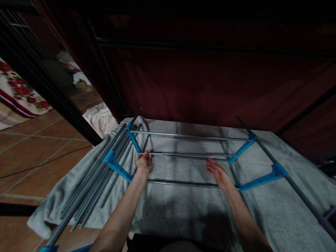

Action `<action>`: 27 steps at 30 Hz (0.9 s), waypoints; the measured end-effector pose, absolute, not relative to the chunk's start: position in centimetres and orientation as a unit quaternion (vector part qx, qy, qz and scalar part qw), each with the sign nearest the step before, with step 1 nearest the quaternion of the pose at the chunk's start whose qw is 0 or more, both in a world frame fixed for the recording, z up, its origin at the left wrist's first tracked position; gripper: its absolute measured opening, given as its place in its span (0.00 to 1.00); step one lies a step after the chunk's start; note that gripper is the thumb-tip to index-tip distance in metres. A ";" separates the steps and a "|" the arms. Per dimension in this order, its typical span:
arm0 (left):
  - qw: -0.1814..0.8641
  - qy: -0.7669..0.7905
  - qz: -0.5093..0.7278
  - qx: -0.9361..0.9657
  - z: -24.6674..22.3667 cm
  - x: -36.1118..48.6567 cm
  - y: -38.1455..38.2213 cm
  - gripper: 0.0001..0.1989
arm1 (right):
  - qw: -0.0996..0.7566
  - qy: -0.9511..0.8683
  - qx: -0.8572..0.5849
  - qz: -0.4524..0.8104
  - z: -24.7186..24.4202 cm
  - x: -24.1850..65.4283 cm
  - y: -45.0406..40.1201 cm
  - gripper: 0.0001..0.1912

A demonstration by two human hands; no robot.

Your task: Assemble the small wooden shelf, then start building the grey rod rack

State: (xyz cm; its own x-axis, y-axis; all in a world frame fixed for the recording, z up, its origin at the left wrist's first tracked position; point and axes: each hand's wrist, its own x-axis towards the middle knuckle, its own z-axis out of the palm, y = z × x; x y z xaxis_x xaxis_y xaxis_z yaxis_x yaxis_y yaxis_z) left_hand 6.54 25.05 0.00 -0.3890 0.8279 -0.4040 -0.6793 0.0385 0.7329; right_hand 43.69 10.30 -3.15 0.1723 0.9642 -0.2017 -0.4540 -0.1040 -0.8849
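A frame of grey metal tubes joined by blue plastic brackets lies on a grey blanket. My left hand is closed around the left end of a thin metal tube, beside the far left bracket. Palm turned inward and fingers stretched, my right hand is just below that tube's right part and holds nothing. To its right are the far right bracket and the near right bracket. A lower crossbar passes between my forearms, its left end hidden by my left arm.
Several loose metal tubes lie bundled on the blanket at left, beside another blue bracket. A dark red fabric panel stands behind. Black posts and a cable on the tiled floor are at left.
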 end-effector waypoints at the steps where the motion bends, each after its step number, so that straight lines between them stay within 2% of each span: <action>1: 0.545 0.470 0.689 0.080 0.0 6.6 25.0 0.08 | 0.610 -0.275 -0.465 0.580 -3.2 43.7 10.3 0.22; 18: 0.511 0.494 0.694 0.112 0.2 6.9 25.1 0.07 | 0.594 -0.267 -0.543 0.531 -3.2 43.1 10.6 0.21; 27: 0.483 0.510 0.696 0.154 -0.5 7.2 25.3 0.08 | 0.527 -0.419 -0.656 0.339 -5.6 41.4 11.0 0.17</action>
